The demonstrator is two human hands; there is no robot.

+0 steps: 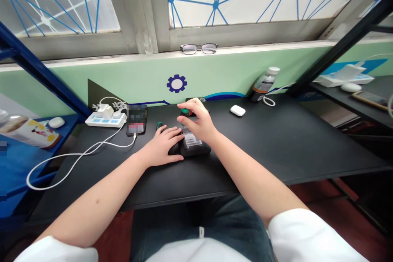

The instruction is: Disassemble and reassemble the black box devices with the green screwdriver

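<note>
A black device (193, 140) with a white label lies on the dark desk in front of me. My left hand (163, 146) rests against its left side, fingers spread, the fingertips touching its edge. Above the device's far end is my right hand (198, 118), thumb and fingers apart in a curve. Between and behind those fingers shows a small green and red item (185, 112), partly hidden; contact with it is unclear. Another green-tipped item (159, 125) lies just beyond my left fingers.
A phone (136, 119) on a white cable lies left, beside a white power strip (106, 119). A white earbud case (237, 110) and a bottle (264, 83) are at the right. Glasses (199, 48) rest on the sill. The desk's front edge (184, 201) is near my lap.
</note>
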